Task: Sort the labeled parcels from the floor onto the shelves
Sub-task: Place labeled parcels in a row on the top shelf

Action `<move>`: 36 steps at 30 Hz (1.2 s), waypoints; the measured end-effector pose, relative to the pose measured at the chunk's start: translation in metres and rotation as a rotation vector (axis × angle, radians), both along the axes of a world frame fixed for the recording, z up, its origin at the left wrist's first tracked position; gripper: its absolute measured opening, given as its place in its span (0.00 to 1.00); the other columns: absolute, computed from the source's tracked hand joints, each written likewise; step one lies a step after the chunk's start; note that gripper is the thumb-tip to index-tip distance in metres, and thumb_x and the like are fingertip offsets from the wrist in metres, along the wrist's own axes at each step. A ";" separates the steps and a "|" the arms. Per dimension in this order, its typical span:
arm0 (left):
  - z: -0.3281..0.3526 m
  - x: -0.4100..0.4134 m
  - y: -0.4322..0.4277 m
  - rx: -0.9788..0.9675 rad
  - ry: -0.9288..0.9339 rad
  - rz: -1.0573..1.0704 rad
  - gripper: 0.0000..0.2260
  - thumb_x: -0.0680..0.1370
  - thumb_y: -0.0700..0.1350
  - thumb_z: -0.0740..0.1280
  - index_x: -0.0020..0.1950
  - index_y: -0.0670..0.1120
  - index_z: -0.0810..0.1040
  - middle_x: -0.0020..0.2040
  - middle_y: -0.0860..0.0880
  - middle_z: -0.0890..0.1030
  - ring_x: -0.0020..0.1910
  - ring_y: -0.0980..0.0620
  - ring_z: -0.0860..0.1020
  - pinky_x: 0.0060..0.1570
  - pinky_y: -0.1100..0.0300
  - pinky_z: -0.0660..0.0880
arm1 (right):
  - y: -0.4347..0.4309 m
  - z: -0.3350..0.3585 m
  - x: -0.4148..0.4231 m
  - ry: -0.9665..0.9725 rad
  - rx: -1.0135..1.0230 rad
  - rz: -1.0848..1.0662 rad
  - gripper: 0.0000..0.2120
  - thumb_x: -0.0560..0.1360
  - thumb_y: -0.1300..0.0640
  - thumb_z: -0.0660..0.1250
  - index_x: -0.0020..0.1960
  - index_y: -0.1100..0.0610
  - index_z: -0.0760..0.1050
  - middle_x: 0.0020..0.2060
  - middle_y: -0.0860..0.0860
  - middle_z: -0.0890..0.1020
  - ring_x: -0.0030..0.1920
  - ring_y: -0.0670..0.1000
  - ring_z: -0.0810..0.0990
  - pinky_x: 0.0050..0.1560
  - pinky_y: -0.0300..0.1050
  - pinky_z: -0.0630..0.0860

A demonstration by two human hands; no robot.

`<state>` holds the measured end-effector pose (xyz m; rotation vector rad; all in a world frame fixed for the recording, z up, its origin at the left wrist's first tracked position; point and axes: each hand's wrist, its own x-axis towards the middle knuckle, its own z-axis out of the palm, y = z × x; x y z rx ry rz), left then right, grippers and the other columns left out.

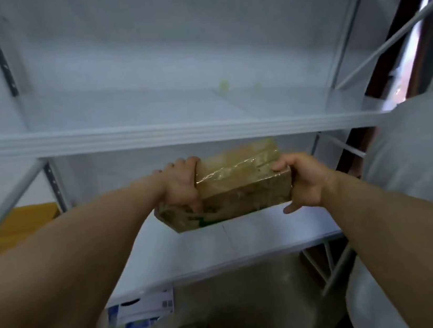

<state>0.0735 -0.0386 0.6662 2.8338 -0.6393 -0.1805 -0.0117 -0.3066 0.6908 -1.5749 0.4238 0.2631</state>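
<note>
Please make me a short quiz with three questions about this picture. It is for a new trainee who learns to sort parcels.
1. True or false: the brown parcel already lies on the upper shelf.
2. Choose one. The left hand and the right hand are: A) empty, B) gripping the two ends of the brown parcel, C) hanging at the person's sides.
3. Fill in: the upper shelf is ____ in colour.

Key: 1 false, it is held below that shelf; 2 B; 3 white.
</note>
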 end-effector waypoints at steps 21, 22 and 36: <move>0.136 -0.035 -0.008 -0.142 -0.682 -0.104 0.48 0.57 0.83 0.58 0.71 0.59 0.60 0.67 0.49 0.68 0.68 0.46 0.66 0.66 0.47 0.58 | -0.026 0.085 0.007 -0.143 0.030 -0.088 0.12 0.64 0.48 0.75 0.46 0.48 0.81 0.48 0.55 0.86 0.46 0.59 0.84 0.50 0.60 0.77; 0.148 -0.036 -0.011 -0.239 -0.632 -0.002 0.46 0.59 0.82 0.57 0.71 0.60 0.61 0.68 0.48 0.67 0.69 0.45 0.65 0.67 0.46 0.57 | -0.027 0.087 0.008 -0.216 0.057 -0.116 0.16 0.66 0.49 0.75 0.53 0.45 0.80 0.52 0.55 0.85 0.50 0.61 0.83 0.52 0.65 0.76; 0.187 -0.037 0.029 -0.966 0.398 0.306 0.15 0.73 0.45 0.72 0.59 0.47 0.79 0.55 0.43 0.84 0.53 0.41 0.82 0.61 0.36 0.72 | -0.020 0.132 -0.007 -0.656 0.273 -0.128 0.27 0.71 0.73 0.64 0.57 0.43 0.75 0.56 0.58 0.83 0.51 0.65 0.86 0.52 0.68 0.80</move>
